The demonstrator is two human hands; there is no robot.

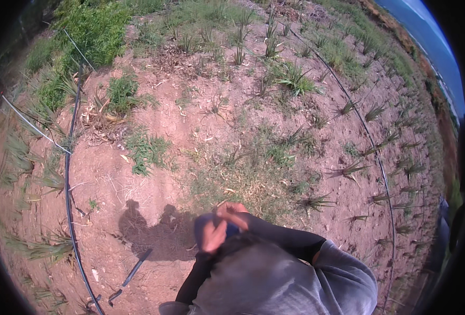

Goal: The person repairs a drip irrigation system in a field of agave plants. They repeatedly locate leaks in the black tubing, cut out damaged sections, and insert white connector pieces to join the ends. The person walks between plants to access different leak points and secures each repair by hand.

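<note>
Close together in front of my body, my left hand and my right hand meet at the fingertips. The fingers of both are bent inward, and motion blurs them a little. A small dark spot shows between them, too unclear to name. Black sleeves cover both my forearms, below a grey shirt. Just beyond the hands lies dry, weedy grass. On the soil to the left rests a dark, narrow strip, with a short bent black piece at its lower end.
A black hose runs along the left, with a pale pipe slanting to it. Another black hose crosses the right side. Rows of spiky plants grow there; leafy green bushes stand at the far left.
</note>
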